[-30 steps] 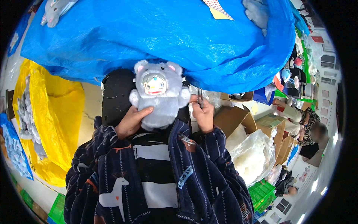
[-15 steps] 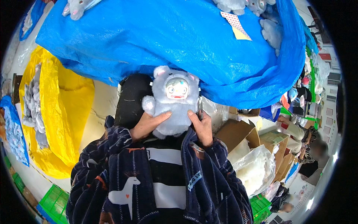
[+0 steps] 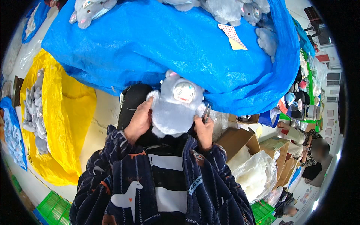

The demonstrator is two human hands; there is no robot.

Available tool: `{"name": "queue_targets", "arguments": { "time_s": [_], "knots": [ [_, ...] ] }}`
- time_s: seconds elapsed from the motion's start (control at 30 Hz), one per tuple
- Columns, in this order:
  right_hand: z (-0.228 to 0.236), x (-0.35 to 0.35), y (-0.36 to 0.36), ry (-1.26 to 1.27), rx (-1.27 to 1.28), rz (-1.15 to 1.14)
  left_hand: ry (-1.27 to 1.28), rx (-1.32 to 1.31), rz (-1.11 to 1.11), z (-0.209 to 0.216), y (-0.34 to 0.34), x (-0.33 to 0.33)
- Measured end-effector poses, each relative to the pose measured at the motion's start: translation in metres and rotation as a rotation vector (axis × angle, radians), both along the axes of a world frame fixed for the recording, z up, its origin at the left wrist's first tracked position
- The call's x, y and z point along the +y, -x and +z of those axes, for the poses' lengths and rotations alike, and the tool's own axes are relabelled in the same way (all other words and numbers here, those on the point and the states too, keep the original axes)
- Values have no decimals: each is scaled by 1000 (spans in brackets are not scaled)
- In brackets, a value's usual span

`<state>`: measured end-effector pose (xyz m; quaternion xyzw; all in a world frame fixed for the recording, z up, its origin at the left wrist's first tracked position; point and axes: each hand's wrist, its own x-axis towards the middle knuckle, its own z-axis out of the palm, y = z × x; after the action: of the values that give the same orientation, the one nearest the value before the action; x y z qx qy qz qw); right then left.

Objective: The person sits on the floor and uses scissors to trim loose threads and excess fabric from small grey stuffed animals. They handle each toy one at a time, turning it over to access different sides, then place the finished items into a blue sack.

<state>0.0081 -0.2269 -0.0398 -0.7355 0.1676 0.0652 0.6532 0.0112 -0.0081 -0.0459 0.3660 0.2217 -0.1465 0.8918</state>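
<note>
A grey plush toy [image 3: 170,114] with round ears and a shiny doll face set in its hood is held over my lap. My left hand [image 3: 139,122] grips its left edge by the raised paw, thumb and fingers closed on the plush. At the other side, my right hand [image 3: 203,131] is closed around small metal thread snips [image 3: 207,110], whose pointed blades stick up beside the toy's other paw. The right fingertips are close against the toy; whether they also pinch it is hard to tell. White tabs show at the sides of the hood.
In front lies a large blue sack [image 3: 142,41] with several grey plush toys [image 3: 225,10] on it. A yellow bag [image 3: 69,120] of grey plush pieces stands left. To the right are cardboard boxes [image 3: 236,144] and a clear bag of white stuffing [image 3: 255,174]. Another person [image 3: 311,146] is farther right.
The plush toy has tilted, its head leaning right. My left hand has moved up from its belly to the paw; my right hand has shifted to its lower right side, snips now showing clearly.
</note>
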Motion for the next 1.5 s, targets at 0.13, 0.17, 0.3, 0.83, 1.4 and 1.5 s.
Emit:
{"name": "queue_targets", "arguments": {
  "time_s": [0.13, 0.17, 0.3, 0.83, 1.4, 1.5],
  "knots": [
    [13, 6, -9, -206, 124, -33, 213, 57, -162, -2, 1, 0],
    [12, 6, -7, -254, 140, -52, 65, 88, -162, 0, 8, -6],
    [24, 0, 1, -273, 218, 57, -217, -74, -112, -8, 11, -11],
    [38, 14, 41, -168, 96, 221, -421, -191, 41, -21, -2, -18],
    [49, 11, 42, 217, -229, 459, 173, 82, -191, -9, 19, -33],
    [42, 7, 48, 18, -113, 414, 142, 147, -107, -1, 19, -42]
  ]
}}
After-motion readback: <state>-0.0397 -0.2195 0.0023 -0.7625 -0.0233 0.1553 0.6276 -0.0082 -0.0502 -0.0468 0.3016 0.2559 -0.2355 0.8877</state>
